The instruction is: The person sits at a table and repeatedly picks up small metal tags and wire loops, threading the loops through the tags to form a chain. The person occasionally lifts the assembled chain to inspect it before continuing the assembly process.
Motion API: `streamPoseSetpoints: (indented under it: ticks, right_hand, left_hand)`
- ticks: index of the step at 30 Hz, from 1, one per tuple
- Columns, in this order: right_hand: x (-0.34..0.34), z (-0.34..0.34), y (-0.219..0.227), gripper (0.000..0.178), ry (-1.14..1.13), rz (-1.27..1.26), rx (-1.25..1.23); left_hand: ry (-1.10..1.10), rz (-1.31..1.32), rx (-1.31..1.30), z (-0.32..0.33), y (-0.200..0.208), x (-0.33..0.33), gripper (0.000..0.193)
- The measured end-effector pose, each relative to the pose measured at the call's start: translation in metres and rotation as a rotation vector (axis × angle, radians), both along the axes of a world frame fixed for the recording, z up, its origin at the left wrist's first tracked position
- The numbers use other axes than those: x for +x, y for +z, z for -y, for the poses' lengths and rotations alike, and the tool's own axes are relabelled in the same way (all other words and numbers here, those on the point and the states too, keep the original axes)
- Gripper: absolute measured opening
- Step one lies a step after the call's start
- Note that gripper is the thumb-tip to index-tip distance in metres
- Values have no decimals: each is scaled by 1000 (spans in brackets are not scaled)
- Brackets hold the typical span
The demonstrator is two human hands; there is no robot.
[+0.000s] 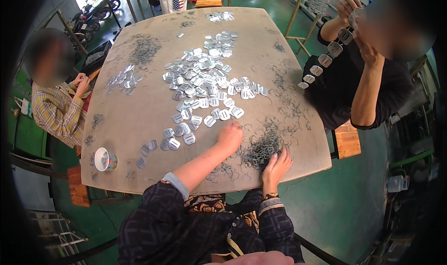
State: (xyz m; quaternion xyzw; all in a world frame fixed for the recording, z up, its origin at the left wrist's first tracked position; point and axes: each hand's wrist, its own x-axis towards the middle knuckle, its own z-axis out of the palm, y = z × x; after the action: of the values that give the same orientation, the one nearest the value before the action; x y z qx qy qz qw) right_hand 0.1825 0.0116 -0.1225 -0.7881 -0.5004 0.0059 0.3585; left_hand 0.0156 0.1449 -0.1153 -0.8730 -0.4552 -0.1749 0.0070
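**Hands at the wire pile**

Our right hand [275,165] spreads open fingers on the dark wire clips [260,148]; our left hand [229,137], fingers curled, grip unclear, rests beside them. Silver metal plates [205,78] cover the worktop [135,120] beyond; a cup [105,159] stands left.

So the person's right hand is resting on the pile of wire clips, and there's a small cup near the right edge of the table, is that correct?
Not quite. The right hand does rest on the pile of wire clips, but the small cup stands near the left edge of the table, not the right. The head view shows it, beside a few loose metal plates.
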Motion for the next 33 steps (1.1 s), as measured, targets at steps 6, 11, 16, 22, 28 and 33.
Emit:
streamPoseSetpoints:
  ticks: [6,11,16,22,28,33]
  right_hand:
    - [2,-1,0,48,6,-8,15]
    - [3,-1,-1,47,-12,13,20]
    - [0,-1,4,47,3,22,-17]
    - [2,0,0,48,-6,3,-10]
    - [0,-1,0,47,-18,20,-16]
    - [2,0,-1,47,-11,-4,14]
  left_hand:
    - [-55,-96,-35,1,14,8,9]
    - [-184,-69,-484,6,46,-13,7]
    - [-133,102,-114,-17,11,-19,9]
    - [-51,236,-240,-3,15,-22,13]
    - [-19,532,-230,-20,8,-40,4]
    - [-8,140,-348,-10,17,-33,10]
